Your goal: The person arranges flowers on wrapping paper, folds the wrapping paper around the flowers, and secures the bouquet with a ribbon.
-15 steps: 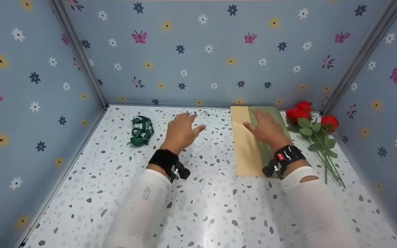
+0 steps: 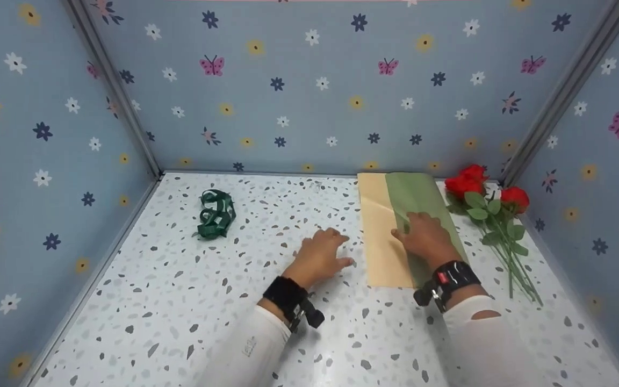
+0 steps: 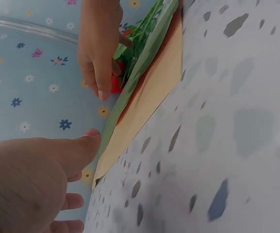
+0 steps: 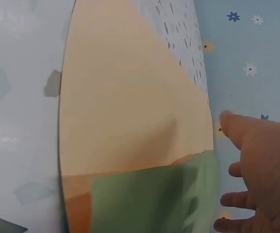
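My right hand [image 2: 427,239], its fingers spread and relaxed, is over a folded sheet of green wrapping paper [image 2: 411,193]. A tan sheet [image 2: 387,263] shows along the green paper's left side. In the right wrist view a shadow falls on the tan paper [image 4: 130,97], with the hand [image 4: 266,170] at the right. My left hand [image 2: 320,258] is over the table just left of the papers, holding nothing. From the left wrist view, its thumb [image 3: 76,153] points toward the paper's edge, and the other hand [image 3: 101,53] appears beyond.
Red roses [image 2: 465,183] with green stems lie right of the papers, near the right wall. A tangled dark green ribbon [image 2: 217,215] lies at the back left of the speckled table [image 2: 180,301]. Patterned walls [image 2: 309,80] enclose the back and sides.
My left hand has moved to the right and nearer to me, away from the ribbon. My right hand has drawn back toward me over the green paper. The head view has tilted slightly.
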A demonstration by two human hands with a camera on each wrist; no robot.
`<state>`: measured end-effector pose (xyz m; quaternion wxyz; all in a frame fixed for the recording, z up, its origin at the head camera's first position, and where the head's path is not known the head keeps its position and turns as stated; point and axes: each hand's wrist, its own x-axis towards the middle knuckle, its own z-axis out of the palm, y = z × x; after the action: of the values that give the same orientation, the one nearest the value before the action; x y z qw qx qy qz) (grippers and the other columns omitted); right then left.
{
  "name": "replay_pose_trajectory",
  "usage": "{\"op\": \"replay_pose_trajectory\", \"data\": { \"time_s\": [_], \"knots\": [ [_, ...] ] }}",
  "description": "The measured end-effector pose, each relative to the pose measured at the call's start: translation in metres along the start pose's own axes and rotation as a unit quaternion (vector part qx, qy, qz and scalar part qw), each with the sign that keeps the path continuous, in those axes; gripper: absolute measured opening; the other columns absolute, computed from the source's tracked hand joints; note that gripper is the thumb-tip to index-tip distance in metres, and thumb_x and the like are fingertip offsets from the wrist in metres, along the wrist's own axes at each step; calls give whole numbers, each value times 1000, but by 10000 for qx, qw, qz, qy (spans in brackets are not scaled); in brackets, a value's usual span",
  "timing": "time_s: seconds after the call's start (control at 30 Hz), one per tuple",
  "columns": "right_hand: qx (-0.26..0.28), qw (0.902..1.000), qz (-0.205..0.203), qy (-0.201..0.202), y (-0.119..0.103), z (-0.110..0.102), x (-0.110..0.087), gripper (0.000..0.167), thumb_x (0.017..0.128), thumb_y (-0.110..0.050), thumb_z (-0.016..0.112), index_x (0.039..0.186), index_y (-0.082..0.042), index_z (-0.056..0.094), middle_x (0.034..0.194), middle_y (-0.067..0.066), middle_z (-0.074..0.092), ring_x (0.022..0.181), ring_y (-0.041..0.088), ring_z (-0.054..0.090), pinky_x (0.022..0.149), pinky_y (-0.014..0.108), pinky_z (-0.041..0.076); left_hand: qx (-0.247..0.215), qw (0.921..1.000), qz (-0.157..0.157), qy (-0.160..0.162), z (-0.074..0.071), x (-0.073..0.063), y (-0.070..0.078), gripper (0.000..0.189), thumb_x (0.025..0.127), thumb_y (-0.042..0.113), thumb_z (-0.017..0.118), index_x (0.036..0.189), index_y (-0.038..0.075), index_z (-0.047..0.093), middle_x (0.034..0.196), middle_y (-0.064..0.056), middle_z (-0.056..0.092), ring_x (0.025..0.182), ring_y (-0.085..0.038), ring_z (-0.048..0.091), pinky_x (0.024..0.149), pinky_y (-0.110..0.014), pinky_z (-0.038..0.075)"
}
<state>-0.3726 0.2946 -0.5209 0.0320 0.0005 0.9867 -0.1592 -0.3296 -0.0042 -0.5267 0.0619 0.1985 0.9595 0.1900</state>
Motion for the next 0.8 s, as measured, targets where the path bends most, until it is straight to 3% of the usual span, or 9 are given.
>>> {"op": "replay_pose_trajectory", "data": {
  "time_s": [0.2, 0.4, 0.5, 0.63, 0.8],
  "knots": [
    [-29, 9986, 506, -179, 7, 17, -3, 85, 105, -58, 68, 160, 4, 54, 157, 36, 49, 148, 59, 46, 115, 81, 45, -76, 9978, 503, -424, 18, 0, 16, 66, 108, 48, 76, 167, 27, 58, 182, -2, 45, 170, -28, 40, 137, -64, 33],
    [-140, 9988, 468, -89, -2, 27, -5, 79, 99, -56, 72, 151, 2, 63, 150, 33, 56, 143, 57, 51, 111, 82, 47, 205, 9903, 1065, -867, 27, -3, 13, 61, 109, 47, 73, 166, 30, 59, 184, 5, 42, 172, -23, 36, 138, -66, 30],
    [-163, 9994, 295, -1, -12, 32, -7, 76, 99, -56, 73, 149, 1, 66, 150, 31, 59, 141, 55, 53, 109, 81, 48, 346, 9893, 1201, -752, 27, -5, 6, 53, 111, 47, 71, 159, 27, 67, 174, 4, 55, 164, -23, 49, 134, -65, 38],
    [-89, 9999, -13, 66, -28, 35, -10, 74, 98, -54, 77, 147, 0, 68, 148, 29, 62, 137, 54, 56, 107, 80, 50, 247, 9910, 1264, -351, 19, -5, -8, 38, 111, 46, 71, 141, 24, 79, 145, 4, 73, 139, -22, 65, 121, -56, 52],
    [184, 9979, -545, -287, -47, 33, -11, 63, 102, -47, 79, 146, -2, 71, 147, 23, 70, 138, 51, 62, 112, 70, 54, -41, 9952, 972, -107, 6, -2, -27, 32, 112, 45, 70, 124, 19, 84, 124, 1, 78, 121, -22, 71, 109, -48, 58]
  ]
}}
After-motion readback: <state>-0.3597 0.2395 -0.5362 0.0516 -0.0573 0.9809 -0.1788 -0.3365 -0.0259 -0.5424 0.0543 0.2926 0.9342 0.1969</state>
